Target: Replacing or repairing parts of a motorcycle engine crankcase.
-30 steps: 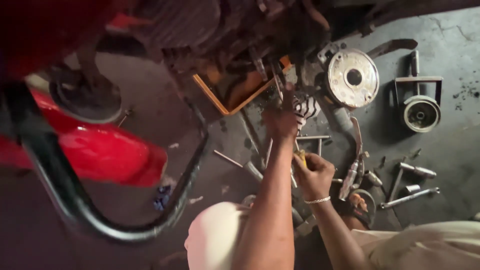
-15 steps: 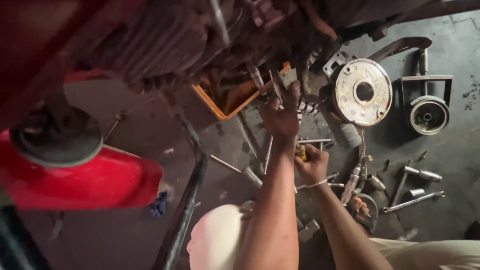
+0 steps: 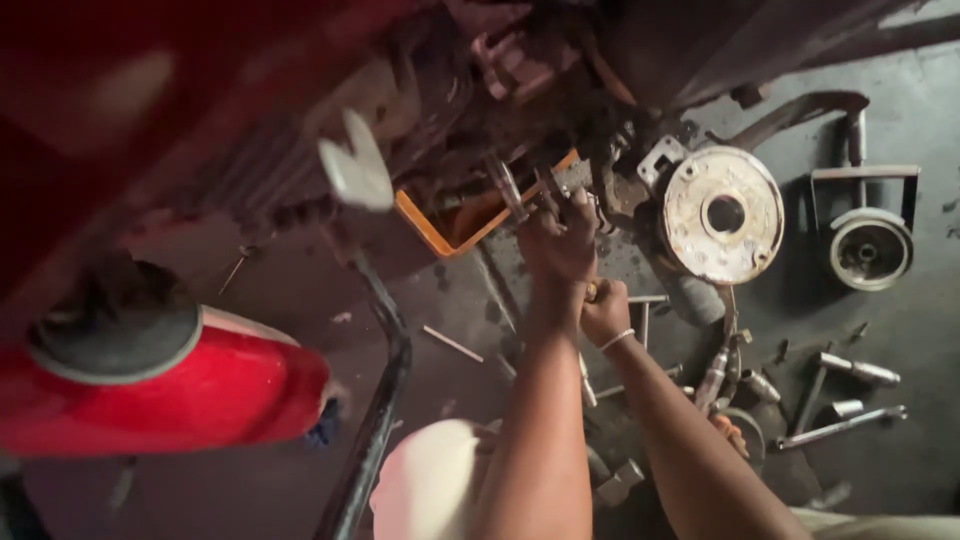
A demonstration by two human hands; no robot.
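right hand (image 3: 606, 312) mid-frame, fist closed round a yellow-handled tool (image 3: 592, 291) | left hand (image 3: 560, 238) just above, fingers curled on dark engine parts (image 3: 520, 185) at upper centre | orange tray (image 3: 470, 220) left of it | round metal drum (image 3: 722, 214) on floor, upper right

A round rusty metal disc (image 3: 722, 214) lies on the dark floor (image 3: 930, 330), a pulley-like part (image 3: 866, 247) beside it. An orange tray (image 3: 462, 222) sits under the engine; a red fuel tank (image 3: 165, 385) lies well apart.
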